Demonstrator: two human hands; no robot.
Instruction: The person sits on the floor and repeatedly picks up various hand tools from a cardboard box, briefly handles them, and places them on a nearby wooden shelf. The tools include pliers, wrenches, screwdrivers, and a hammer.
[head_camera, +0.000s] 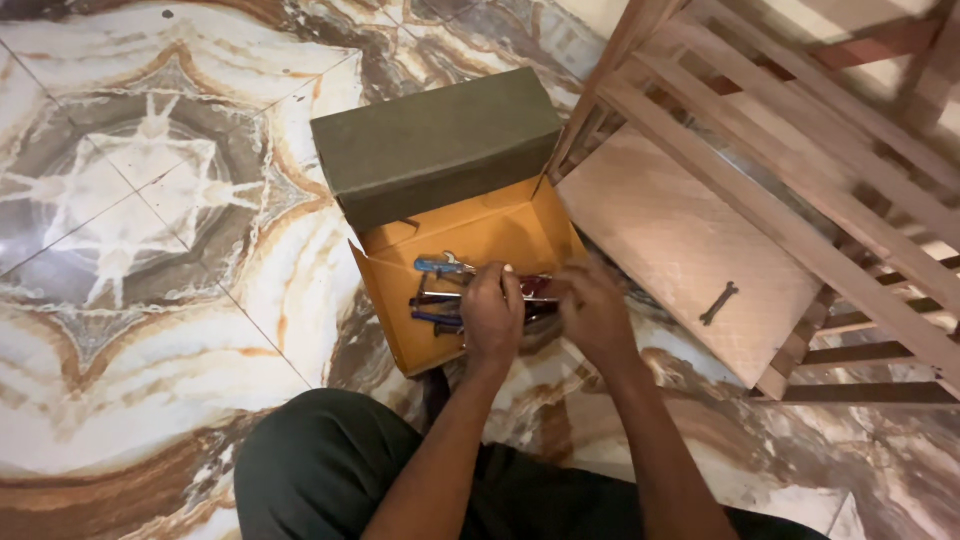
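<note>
Both hands are down in the open cardboard box (470, 235) on the marble floor (130, 300). The left hand (492, 315) curls over the tools (440, 300) lying in the box's bottom, though what it grips I cannot tell. The right hand (593, 310), blurred at the box's right edge, I cannot tell either. Right of the box a small wrench (718, 302) lies on a wooden board (670, 230), under a slatted wooden frame (800, 130)
</note>
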